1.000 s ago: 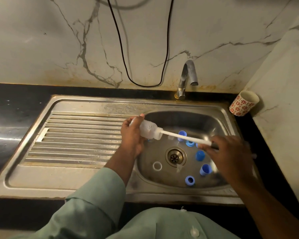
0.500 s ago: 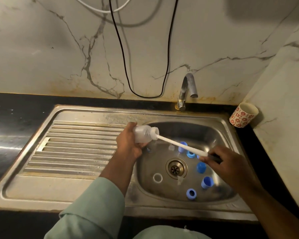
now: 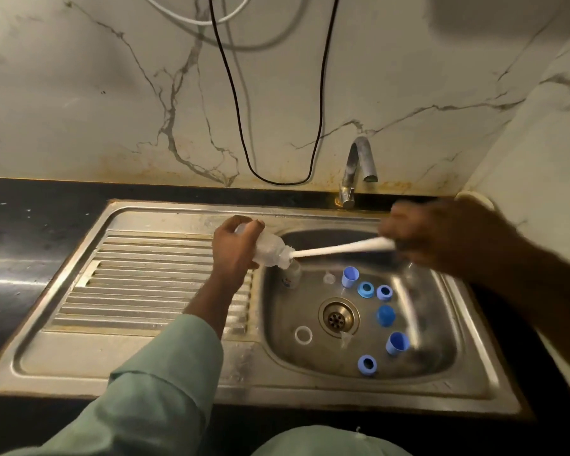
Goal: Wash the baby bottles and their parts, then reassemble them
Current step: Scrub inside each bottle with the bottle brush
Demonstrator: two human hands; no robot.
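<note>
My left hand grips a clear baby bottle on its side over the left rim of the sink basin, mouth pointing right. A white bottle brush sticks out of that mouth, and my right hand, blurred, grips its handle end above the basin's far side. Another clear bottle lies in the basin under the held one. Several blue caps and rings lie in the basin, along with a white ring and clear nipples.
The drain sits in the basin's middle. A ribbed steel draining board lies to the left. The tap stands at the back wall, with a black cable hanging beside it. A cup's rim shows behind my right hand.
My right hand rose and moved back toward the tap, pulling the brush further out of the bottle. The bottle in my left hand tilted slightly mouth-down.
</note>
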